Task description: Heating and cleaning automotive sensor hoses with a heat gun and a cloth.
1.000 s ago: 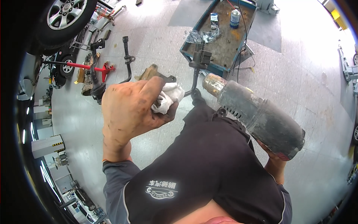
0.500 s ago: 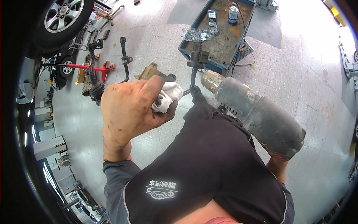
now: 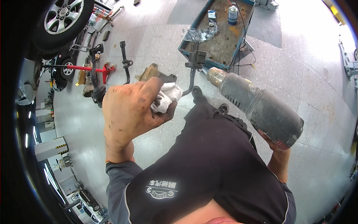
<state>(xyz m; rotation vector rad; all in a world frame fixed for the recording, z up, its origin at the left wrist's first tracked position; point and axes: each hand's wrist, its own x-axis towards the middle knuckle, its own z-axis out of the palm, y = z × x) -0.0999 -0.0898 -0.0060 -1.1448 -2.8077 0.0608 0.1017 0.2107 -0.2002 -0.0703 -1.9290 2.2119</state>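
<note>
My left hand [image 3: 126,110] is in the left-centre, its dirt-marked thumb and fingers pinched round a crumpled white cloth [image 3: 167,96]. On the right, my right hand [image 3: 275,143] holds a worn, dark, cylindrical power tool [image 3: 259,101] from beneath. That tool has vent slots along its side and a tarnished metal nose [image 3: 215,76] pointing to the upper left. Most of the right hand's fingers are hidden behind its wide end. The cloth and the tool are well apart. Past the left hand, a brownish metal bracket [image 3: 153,72] shows beside a dark bent bar [image 3: 192,71].
A blue-rimmed metal cart [image 3: 182,47] stands ahead, bearing a spray can [image 3: 232,15] and clear plastic wrap [image 3: 199,35]. Left of it are another dark bar [image 3: 125,61], a red-handled stand [image 3: 106,70] and a car wheel [image 3: 64,16]. My shoe [image 3: 197,92] is below.
My right hand has raised the power tool slightly away from my body and turned it, so the vent slots show more. The left hand with the cloth has barely moved.
</note>
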